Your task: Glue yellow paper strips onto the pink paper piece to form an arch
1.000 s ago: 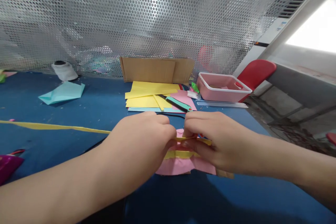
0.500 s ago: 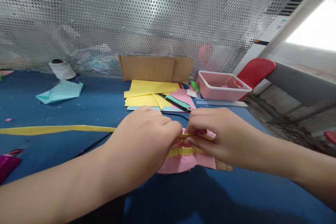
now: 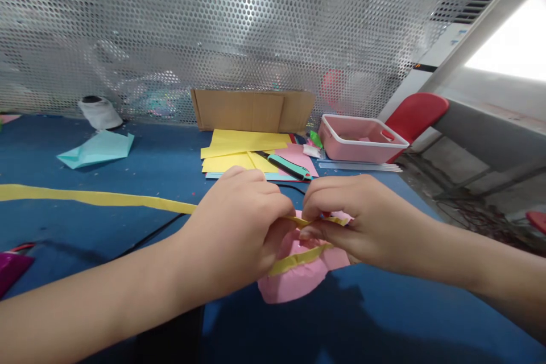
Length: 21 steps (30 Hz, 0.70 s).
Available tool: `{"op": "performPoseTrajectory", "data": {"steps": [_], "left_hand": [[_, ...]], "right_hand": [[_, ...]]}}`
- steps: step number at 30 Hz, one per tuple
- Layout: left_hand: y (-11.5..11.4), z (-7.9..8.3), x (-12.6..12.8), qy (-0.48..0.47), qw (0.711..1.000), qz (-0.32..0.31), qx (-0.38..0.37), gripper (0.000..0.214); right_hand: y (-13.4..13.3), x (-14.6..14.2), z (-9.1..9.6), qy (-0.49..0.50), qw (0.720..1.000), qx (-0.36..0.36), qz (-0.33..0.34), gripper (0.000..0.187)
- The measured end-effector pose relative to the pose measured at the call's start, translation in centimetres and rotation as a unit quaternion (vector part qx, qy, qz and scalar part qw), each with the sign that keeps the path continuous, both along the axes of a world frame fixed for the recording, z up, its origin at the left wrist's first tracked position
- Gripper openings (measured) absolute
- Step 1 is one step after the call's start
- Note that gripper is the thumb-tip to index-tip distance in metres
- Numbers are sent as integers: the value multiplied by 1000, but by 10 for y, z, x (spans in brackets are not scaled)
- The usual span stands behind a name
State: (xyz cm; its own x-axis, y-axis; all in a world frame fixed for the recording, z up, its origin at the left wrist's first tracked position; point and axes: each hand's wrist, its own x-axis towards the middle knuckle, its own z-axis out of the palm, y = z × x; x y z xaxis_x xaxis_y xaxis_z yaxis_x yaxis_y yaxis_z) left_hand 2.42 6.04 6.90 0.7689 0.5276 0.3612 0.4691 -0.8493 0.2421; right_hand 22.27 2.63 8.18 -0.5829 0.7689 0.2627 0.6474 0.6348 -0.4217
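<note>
A long yellow paper strip (image 3: 128, 199) runs in from the left and passes under my left hand (image 3: 251, 216), whose thumb and fingers pinch it. Opposite, my right hand (image 3: 341, 210) pinches the same strip between thumb and fingertips, against a pink paper piece (image 3: 294, 284). This pink piece hangs below both hands with its lower edge curved, and a yellow band (image 3: 301, 259) crosses it. Something small and red shows by my right fingertips; I cannot make out what it is. Much of the pink piece is hidden behind my hands.
Behind the hands lie yellow paper sheets (image 3: 243, 139) with a teal utility knife (image 3: 290, 167) on them. Cardboard (image 3: 251, 111) leans at the back. A pink basket (image 3: 367, 151) stands right, a folded light-blue paper (image 3: 98, 149) left, near a white roll (image 3: 100, 114).
The pink piece has tilted, its lower edge swinging down and showing more of its inside. The loose strip on the left has risen. Both hands keep their pinch, nearly in place.
</note>
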Motion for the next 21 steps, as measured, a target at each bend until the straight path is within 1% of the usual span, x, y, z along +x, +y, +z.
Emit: {"op": "performPoseTrajectory", "data": {"steps": [5, 8, 12, 17, 21], "left_hand": [[0, -1, 1, -18, 1000, -26, 1, 25], [0, -2, 1, -14, 999, -30, 19, 26], [0, -2, 0, -8, 999, -29, 26, 28], [-1, -1, -1, 5, 1000, -18, 6, 30], [-1, -1, -2, 9, 1000, -24, 17, 29]], "right_hand": [[-1, -2, 0, -12, 1000, 7, -8, 18], [-2, -5, -1, -32, 999, 12, -41, 18], [-1, -5, -1, -28, 995, -13, -91, 13], [0, -1, -2, -4, 997, -17, -79, 13], [0, -1, -2, -11, 995, -16, -103, 12]]}}
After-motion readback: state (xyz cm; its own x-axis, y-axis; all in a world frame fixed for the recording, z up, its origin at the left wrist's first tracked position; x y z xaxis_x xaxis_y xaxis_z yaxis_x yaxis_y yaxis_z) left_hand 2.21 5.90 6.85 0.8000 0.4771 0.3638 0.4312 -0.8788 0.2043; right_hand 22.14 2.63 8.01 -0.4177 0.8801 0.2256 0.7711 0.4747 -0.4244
